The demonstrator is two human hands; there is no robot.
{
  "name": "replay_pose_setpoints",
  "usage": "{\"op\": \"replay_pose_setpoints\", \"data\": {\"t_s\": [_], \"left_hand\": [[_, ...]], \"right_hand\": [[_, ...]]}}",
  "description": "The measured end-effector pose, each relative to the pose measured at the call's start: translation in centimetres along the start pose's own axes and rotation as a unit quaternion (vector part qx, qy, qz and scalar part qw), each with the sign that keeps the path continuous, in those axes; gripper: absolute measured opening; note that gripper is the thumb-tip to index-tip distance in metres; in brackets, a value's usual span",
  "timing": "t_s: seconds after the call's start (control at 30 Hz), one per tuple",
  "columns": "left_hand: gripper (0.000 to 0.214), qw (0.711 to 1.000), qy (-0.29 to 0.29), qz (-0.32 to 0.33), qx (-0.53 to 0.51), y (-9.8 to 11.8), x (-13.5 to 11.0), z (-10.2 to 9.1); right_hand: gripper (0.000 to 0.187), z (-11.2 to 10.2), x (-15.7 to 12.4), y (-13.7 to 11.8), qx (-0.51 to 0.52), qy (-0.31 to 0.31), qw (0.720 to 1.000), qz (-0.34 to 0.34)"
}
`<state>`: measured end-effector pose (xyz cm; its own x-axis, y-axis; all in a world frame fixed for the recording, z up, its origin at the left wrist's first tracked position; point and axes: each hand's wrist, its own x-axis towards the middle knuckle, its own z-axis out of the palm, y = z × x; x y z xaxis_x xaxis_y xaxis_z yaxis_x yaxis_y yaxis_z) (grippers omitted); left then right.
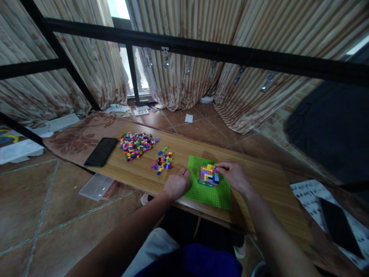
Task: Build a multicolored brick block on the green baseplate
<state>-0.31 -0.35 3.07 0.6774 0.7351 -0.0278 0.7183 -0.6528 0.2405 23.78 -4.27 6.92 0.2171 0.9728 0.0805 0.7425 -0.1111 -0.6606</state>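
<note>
A small box-shaped build of multicoloured building bricks [209,176] stands on a green studded baseplate [198,198]. My right hand [235,176] reaches in from the right, thumb and fingers pinched on a brick at the build's far right corner. Whether that brick is loose or part of the build, I cannot tell. Over the baseplate's left edge rests my left hand [177,184], its fingers curled closed; anything inside them is hidden. Left of that hand lies a small group of loose bricks [163,163], and a bigger brick pile [137,144] sits farther left.
A black phone [101,152] lies at the left end of the wooden board [259,188]. A dark metal rail [201,46] crosses above, before striped curtains [187,84]. On the floor is a clear plastic lid [96,186]. To the right, a dark tablet-like slab [340,227] rests on printed paper [307,192].
</note>
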Motion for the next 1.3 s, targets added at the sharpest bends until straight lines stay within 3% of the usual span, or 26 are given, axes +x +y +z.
{"op": "replay_pose_setpoints", "data": {"t_s": [0.2,0.37,0.47,0.53,0.6,0.67,0.77,0.87,1.0,1.3], "left_hand": [[0.025,1.0,-0.006,-0.001,-0.005,0.0,0.0,0.2],[0.025,1.0,0.003,-0.007,-0.011,0.0,0.0,0.1],[0.026,1.0,0.001,-0.017,-0.007,0.0,0.0,0.0],[0.025,1.0,0.007,-0.02,-0.005,0.0,0.0,0.0],[0.024,1.0,0.016,-0.02,-0.002,-0.1,0.0,0.1],[0.024,0.999,0.027,-0.019,0.005,-0.2,-0.1,0.2],[0.025,0.999,0.04,-0.016,0.013,-0.3,0.0,0.4],[0.024,0.998,0.047,-0.018,0.023,-0.4,0.1,0.4],[0.024,0.998,0.06,-0.017,0.029,-0.3,0.1,0.4],[0.023,0.997,0.081,-0.011,0.01,-0.6,0.2,0.8]], "right_hand": [[0.016,-0.8,0.8,-0.4,-0.008,-0.052,0.999,0.003],[0.016,-0.5,0.6,-0.5,0.021,-0.056,0.998,-0.01],[0.033,0.1,-0.3,0.2,0.097,0.004,0.995,0.0],[0.045,0.4,-1.4,1.4,0.137,0.083,0.987,0.012],[0.044,0.5,-2.8,3.1,0.14,0.161,0.977,0.027],[0.04,0.4,-4.6,5.4,0.101,0.217,0.97,0.053],[0.037,0.5,-7.7,8.9,-0.024,0.251,0.964,0.085],[0.035,1.0,-10.1,11.1,-0.146,0.278,0.947,0.063],[0.033,1.6,-11.2,11.6,-0.214,0.29,0.931,0.055],[0.03,1.5,-11.0,10.8,-0.222,0.287,0.93,0.058]]}}
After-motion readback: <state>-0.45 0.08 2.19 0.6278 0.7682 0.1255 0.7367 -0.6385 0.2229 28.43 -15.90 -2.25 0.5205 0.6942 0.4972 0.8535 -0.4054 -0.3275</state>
